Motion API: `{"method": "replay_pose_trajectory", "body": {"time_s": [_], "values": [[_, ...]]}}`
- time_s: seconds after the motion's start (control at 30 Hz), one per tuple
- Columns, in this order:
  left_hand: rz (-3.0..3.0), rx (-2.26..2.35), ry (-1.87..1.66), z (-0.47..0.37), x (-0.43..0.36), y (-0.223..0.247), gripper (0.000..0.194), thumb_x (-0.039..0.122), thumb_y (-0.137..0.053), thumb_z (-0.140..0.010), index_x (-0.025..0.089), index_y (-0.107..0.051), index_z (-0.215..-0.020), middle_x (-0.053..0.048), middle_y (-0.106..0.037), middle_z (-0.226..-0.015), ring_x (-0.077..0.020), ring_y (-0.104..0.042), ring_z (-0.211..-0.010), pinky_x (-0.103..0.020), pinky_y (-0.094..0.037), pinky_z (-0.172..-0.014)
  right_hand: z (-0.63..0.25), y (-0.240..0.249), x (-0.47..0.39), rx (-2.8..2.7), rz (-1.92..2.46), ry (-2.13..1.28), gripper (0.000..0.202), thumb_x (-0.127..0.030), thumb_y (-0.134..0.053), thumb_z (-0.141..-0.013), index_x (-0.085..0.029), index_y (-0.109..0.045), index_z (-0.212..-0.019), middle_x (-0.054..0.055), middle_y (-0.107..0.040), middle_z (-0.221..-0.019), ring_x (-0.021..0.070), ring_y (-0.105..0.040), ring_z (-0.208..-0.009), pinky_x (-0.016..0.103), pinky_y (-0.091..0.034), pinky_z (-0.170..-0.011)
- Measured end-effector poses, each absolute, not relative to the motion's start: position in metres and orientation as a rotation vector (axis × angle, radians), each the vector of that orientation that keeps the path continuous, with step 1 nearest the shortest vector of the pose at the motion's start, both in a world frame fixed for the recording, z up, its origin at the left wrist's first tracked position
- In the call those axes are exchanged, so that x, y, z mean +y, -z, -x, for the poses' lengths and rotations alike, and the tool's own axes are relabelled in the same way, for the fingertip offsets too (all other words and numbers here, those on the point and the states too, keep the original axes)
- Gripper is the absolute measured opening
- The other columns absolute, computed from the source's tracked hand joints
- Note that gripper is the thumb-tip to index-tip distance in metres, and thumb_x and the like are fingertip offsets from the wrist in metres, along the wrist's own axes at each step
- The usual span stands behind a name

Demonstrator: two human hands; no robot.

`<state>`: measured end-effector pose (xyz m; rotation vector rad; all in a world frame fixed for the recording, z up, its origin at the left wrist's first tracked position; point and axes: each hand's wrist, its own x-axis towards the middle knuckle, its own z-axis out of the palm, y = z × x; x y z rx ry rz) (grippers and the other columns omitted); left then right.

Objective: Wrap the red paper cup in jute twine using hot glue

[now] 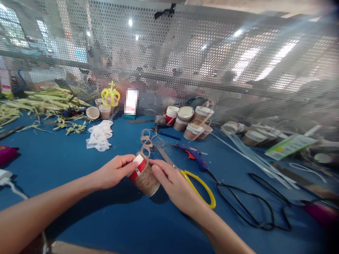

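Note:
A paper cup (pixel 147 181), red and white near its rim and wrapped in brown twine over the rest, is held tilted above the blue table. My left hand (pixel 113 171) pinches it by the white rim on the left side. My right hand (pixel 174 185) closes on its wrapped right side, fingertips at the twine; whether they also pinch a strand is hidden. Loose loops of twine (pixel 145 141) trail from the cup's far side onto the table. Scissors with yellow handles (pixel 212 199) lie partly behind my right hand. A blue glue gun (pixel 196 158) rests beyond them.
Several wrapped cups (pixel 194 131) stand at the back, before a perforated metal screen (pixel 148 46). Clear glue sticks (pixel 246 157) and a black cord (pixel 243 192) lie right. White cloth (pixel 100 135), dry husks (pixel 47 100), a yellow crown (pixel 110 97) and a phone (pixel 131 102) are farther left.

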<state>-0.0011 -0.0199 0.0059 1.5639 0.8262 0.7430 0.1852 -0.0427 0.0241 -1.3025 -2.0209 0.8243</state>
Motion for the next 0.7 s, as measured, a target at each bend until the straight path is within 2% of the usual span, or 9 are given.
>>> {"method": "replay_pose_trajectory", "body": {"time_s": [0.1,0.2,0.27,0.33,0.43,0.7], "values": [[-1.605,0.781,-0.689,0.0,-0.024,-0.009,0.025,0.035,-0.038,-0.085,0.014,-0.052,-0.079,0.002,-0.045,-0.069,-0.0104,-0.037,-0.064,-0.022,-0.033,-0.063,-0.182,-0.027,-0.041,-1.991,1.24,-0.907,0.036,-0.032,-0.035,-0.089,-0.014,-0.053,-0.114,0.01,-0.057,-0.117,0.0178,-0.052,-0.106,0.035,-0.037,-0.093],[-1.678,0.764,-0.649,0.001,-0.027,-0.011,0.026,0.035,-0.038,-0.084,0.014,-0.048,-0.072,0.003,-0.041,-0.066,-0.0103,-0.034,-0.062,-0.022,-0.032,-0.061,-0.178,-0.029,-0.037,-2.021,1.172,-0.901,0.034,-0.03,-0.035,-0.089,-0.014,-0.054,-0.112,0.009,-0.056,-0.119,0.0165,-0.05,-0.109,0.034,-0.034,-0.096],[-1.717,0.756,-0.635,0.001,-0.028,-0.012,0.026,0.035,-0.038,-0.083,0.015,-0.046,-0.068,0.003,-0.038,-0.065,-0.0101,-0.033,-0.061,-0.022,-0.032,-0.06,-0.175,-0.032,-0.034,-2.047,1.148,-0.907,0.03,-0.028,-0.038,-0.087,-0.014,-0.058,-0.106,0.008,-0.06,-0.111,0.0166,-0.053,-0.103,0.032,-0.037,-0.092],[-1.724,0.74,-0.624,0.002,-0.028,-0.012,0.027,0.035,-0.038,-0.083,0.014,-0.047,-0.069,0.002,-0.039,-0.066,-0.0103,-0.034,-0.062,-0.023,-0.033,-0.062,-0.172,-0.035,-0.03,-2.073,1.156,-0.928,0.025,-0.027,-0.041,-0.086,-0.014,-0.061,-0.092,0.006,-0.066,-0.094,0.0162,-0.059,-0.088,0.029,-0.043,-0.08],[-1.685,0.712,-0.619,0.002,-0.027,-0.01,0.029,0.038,-0.039,-0.083,0.012,-0.051,-0.074,0.001,-0.044,-0.069,-0.0106,-0.037,-0.065,-0.023,-0.035,-0.065,-0.168,-0.039,-0.026,-2.107,1.18,-0.947,0.02,-0.026,-0.045,-0.083,-0.014,-0.058,-0.073,0.001,-0.062,-0.07,0.0125,-0.056,-0.066,0.023,-0.043,-0.062],[-1.453,0.792,-0.609,0.002,-0.025,-0.008,0.035,0.043,-0.052,-0.075,0.01,-0.06,-0.068,0.002,-0.05,-0.06,-0.008,-0.038,-0.055,-0.02,-0.031,-0.055,-0.16,-0.038,-0.023,-2.143,1.232,-0.971,0.017,-0.022,-0.047,-0.08,-0.014,-0.056,-0.068,0.0,-0.057,-0.064,0.0098,-0.049,-0.06,0.021,-0.039,-0.057]]}}
